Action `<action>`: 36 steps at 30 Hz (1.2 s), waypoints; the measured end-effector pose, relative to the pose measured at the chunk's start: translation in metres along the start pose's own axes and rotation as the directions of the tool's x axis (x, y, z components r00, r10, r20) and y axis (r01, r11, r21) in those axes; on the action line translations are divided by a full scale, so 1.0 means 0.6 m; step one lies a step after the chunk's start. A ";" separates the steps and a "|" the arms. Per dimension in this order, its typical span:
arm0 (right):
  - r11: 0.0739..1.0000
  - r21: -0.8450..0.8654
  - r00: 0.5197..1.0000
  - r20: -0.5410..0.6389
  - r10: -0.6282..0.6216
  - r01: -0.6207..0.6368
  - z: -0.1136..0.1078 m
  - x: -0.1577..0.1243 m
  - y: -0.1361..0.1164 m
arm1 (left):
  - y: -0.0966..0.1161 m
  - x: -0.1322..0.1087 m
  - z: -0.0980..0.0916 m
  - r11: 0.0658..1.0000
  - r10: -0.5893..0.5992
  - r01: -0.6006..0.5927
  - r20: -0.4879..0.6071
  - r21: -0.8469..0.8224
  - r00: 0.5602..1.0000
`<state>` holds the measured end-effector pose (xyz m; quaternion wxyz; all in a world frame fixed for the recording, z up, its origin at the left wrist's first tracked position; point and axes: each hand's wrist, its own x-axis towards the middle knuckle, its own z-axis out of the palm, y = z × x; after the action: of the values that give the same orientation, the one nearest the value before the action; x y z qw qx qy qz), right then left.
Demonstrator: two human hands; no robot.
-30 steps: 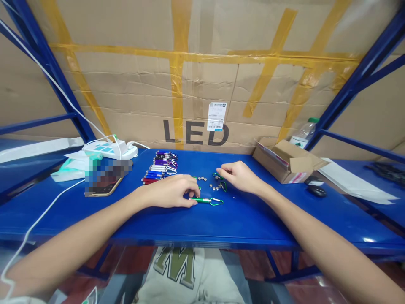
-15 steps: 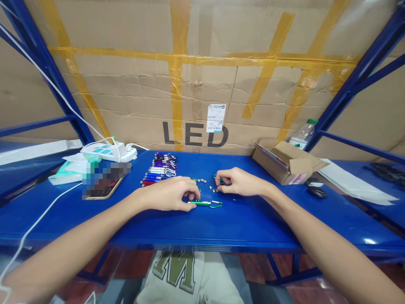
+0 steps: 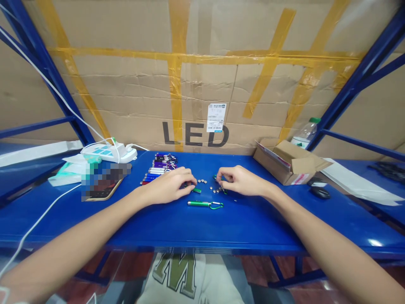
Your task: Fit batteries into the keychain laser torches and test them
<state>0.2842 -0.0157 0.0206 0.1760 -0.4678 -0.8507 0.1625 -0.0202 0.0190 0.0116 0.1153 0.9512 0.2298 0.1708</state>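
Green torch [image 3: 198, 204], likely light, stiff, slick, best pinched mid-barrel
Beyond it, left hand [image 3: 172, 185] and right hand [image 3: 242, 180] are held half-curled, grip unclear

It seemed a small workshop or packing station: a glossy blue bench [image 3: 158, 228] between blue struts [image 3: 349, 90], taped cardboard [image 3: 133, 97] printed LED along the far side, clip-ended pen-like pieces [image 3: 157, 170] lined up at left, an open carton [image 3: 268, 163] at right.

Brown cardboard [image 3: 142, 93] with yellow tape [image 3: 175, 33] and 3 letters [image 3: 189, 134], LED, stands behind. On the left, 1 phone [image 3: 107, 181] lies near a white plug strip [image 3: 109, 152]. 1 open box [image 3: 274, 165] sits on the right, by a bottle [image 3: 304, 134] and a black mouse [image 3: 319, 192]
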 end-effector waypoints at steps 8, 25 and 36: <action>0.989 0.020 0.987 -0.078 -0.143 0.145 0.021 0.000 -0.016 | -0.013 -0.004 0.009 0.996 0.064 -0.068 0.058 0.057 0.996; 0.987 -0.123 0.994 0.010 -0.105 0.106 0.051 0.003 -0.024 | 0.014 0.012 0.019 0.920 -0.213 0.168 -0.090 -0.355 0.973; 0.997 0.075 0.999 0.026 0.022 -0.024 0.056 0.007 -0.041 | 0.019 0.013 0.023 0.921 -0.205 0.165 -0.080 -0.353 0.975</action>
<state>0.2489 -0.0286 0.0026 0.1808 -0.4687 -0.8406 0.2024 -0.0041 0.0111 0.0047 0.2820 0.8788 0.2915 0.2513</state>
